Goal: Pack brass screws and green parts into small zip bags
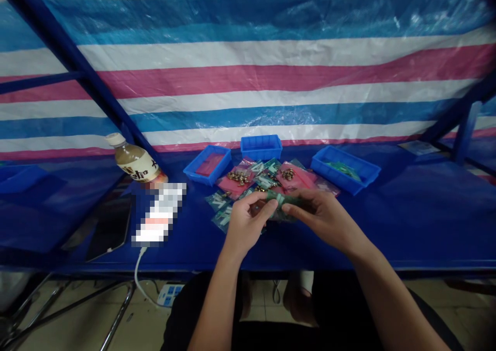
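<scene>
My left hand (248, 224) and my right hand (321, 219) meet over the blue-covered table (387, 227), and the fingers of both pinch a small green plastic packet (281, 203) from either side. Its contents are hidden by my fingers. Just beyond my hands lie pink plastic bags of small brass fittings (289, 178). Transparent bags with green pieces inside (221, 210) sit close to my left hand, and some lie partly under my wrists.
Three blue plastic trays (261, 147) stand along the back of the table, with a striped tarp behind. To the left are a bottled drink (135, 159), a dark phone or tablet (110, 228) and a pixelated white object (158, 214) with a white cable (137, 273) hanging off the table edge.
</scene>
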`<state>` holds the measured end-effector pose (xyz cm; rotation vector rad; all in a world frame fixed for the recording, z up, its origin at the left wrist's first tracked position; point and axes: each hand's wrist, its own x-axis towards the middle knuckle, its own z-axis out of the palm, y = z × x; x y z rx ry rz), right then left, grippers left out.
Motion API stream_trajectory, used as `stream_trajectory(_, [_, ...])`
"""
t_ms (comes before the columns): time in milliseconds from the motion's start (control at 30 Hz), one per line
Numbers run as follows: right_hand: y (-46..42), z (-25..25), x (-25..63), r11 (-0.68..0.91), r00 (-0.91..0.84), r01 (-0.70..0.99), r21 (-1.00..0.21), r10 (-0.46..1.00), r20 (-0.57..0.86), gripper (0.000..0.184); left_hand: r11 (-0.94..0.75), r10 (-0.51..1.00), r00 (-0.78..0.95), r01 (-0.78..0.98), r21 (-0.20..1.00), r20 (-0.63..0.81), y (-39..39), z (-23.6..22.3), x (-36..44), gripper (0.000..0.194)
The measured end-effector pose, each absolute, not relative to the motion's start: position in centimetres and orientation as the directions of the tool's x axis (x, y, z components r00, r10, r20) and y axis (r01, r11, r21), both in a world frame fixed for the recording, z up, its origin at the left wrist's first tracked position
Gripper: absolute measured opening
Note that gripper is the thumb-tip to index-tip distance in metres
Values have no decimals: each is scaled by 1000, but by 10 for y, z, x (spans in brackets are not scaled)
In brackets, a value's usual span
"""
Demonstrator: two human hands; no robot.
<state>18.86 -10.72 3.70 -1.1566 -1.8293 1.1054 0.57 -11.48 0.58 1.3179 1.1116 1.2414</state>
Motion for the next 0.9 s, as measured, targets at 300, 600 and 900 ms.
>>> stream_trajectory(300, [-104, 32, 197, 279, -340, 388, -878, 929, 146, 25, -110, 988, 107, 9, 994, 108, -116, 3, 21, 28])
stream_trajectory(600, [-99, 33, 202, 41, -418, -135, -990, 904, 94, 25, -69, 994, 81, -50, 996, 73, -115, 6, 27, 26])
stream_trajectory(900, [-101, 36, 206, 61, -489, -101, -993, 866, 103, 30, -95, 982, -164, -11, 995, 92, -114, 5, 32, 45])
